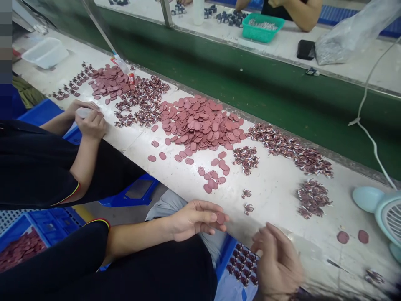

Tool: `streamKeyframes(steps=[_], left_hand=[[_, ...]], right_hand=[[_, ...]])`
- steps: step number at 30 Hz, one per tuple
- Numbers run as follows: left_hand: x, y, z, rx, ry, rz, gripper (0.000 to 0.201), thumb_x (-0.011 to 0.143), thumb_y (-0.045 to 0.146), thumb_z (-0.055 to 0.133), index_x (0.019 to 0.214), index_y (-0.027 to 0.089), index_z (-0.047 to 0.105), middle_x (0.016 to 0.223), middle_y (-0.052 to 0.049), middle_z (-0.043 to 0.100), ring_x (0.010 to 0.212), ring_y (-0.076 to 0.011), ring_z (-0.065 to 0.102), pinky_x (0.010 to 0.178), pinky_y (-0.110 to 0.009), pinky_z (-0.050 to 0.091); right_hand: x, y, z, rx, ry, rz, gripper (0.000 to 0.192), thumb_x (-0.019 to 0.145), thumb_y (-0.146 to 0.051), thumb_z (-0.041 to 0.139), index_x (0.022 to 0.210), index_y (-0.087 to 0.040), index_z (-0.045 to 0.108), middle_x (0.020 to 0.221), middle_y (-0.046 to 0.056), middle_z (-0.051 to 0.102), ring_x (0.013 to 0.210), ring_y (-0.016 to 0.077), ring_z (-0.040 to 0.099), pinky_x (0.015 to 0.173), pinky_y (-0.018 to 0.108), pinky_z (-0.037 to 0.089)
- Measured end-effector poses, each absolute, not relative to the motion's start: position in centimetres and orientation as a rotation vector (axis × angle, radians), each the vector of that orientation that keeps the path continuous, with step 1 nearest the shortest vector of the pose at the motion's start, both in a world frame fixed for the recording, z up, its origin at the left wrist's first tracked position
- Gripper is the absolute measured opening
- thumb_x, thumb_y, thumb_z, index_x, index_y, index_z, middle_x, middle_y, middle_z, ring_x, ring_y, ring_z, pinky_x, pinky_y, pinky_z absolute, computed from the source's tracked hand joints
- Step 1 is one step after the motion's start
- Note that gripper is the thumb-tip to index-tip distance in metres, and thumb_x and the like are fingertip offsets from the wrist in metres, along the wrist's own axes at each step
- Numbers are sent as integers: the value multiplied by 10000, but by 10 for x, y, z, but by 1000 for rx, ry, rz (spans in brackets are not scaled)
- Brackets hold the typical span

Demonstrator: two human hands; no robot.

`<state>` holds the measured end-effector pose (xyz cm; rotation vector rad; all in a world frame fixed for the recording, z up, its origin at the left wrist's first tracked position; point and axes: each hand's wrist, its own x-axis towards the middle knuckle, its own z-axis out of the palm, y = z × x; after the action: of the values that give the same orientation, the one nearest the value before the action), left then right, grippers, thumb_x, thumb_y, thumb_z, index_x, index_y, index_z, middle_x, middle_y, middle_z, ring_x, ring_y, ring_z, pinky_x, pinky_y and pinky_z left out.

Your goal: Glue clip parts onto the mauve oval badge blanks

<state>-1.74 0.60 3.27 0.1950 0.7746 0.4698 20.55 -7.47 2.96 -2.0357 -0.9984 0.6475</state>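
Note:
My left hand point(196, 220) is above the table's near edge, its thumb and fingers closed on a flat reddish-brown oval disc point(220, 218). To its right, my right hand point(277, 263) is slightly blurred, with bent fingers apart and nothing visible in them. Two small dark-brown figure-like pieces point(248, 208) lie on the white table point(188, 179) just beyond my hands. Farther back are loose discs point(212, 175) and a large heap of the same discs point(203, 123). Small clusters of brown pieces point(246, 159) sit near that heap and to the right point(313, 198).
A pale blue fan point(388, 217) stands at the right, near two discs point(343, 237) and a thin dark tool point(338, 265). A co-worker's hands point(92, 121) work at the left. Blue crates point(46, 225) stand below. A green divider point(250, 83) runs behind the table.

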Motion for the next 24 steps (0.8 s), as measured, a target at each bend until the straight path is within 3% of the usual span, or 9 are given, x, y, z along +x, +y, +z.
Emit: streamKeyframes(steps=[3,6,10,13,16,18,21,24], left_hand=[[-18,7,34,197,766,475,444,698,291,990,1056,118,793,1127,-148,836,914,-234,830,674,-209,592],[-17,7,36,207,738,462,438,694,290,991,1045,119,793,1115,-141,835,915,-230,829,670,-207,591],[-19,7,38,215,707,451,420,705,293,980,1042,122,795,1089,-131,838,894,-219,827,670,-206,593],[-20,7,37,207,712,453,417,701,285,982,1036,122,794,1087,-135,839,900,-219,827,658,-194,581],[-19,6,37,199,717,453,425,693,280,985,1038,120,795,1121,-148,833,918,-230,826,663,-197,570],[-18,5,36,202,714,452,429,691,278,983,1043,118,797,1153,-158,826,928,-238,825,659,-198,558],[-17,5,35,210,710,448,432,692,274,980,1050,114,801,1183,-170,819,931,-244,826,639,-191,539],[-15,5,34,216,715,434,438,679,281,990,1043,121,807,1177,-168,822,932,-246,829,626,-184,537]], right_hand=[[204,-56,23,-2178,-1317,459,481,883,-581,653,1131,-192,787,907,69,721,753,238,694,713,439,645],[212,-41,16,-2169,-1664,418,413,973,-428,579,1275,-194,735,1002,97,694,826,242,701,791,446,631],[228,-37,14,-1967,-2164,252,449,955,-129,472,1286,-250,750,1329,158,656,1077,283,669,926,464,625],[237,-38,16,-1971,-2358,302,443,968,-122,462,1309,-224,726,1303,138,699,1124,308,665,927,448,627],[245,-44,15,-2121,-2291,437,389,1010,-243,447,1293,-166,702,1126,132,704,918,278,730,795,432,642],[251,-50,13,-2224,-2176,498,408,1025,-330,401,1271,-192,696,1122,130,690,785,271,738,672,450,625],[259,-59,9,-2257,-2030,579,452,1020,-393,336,1250,-224,686,1371,198,634,907,332,770,651,500,618],[267,-63,8,-2202,-1929,650,432,1004,-428,348,1156,-238,705,1294,177,683,964,376,768,736,578,636]])
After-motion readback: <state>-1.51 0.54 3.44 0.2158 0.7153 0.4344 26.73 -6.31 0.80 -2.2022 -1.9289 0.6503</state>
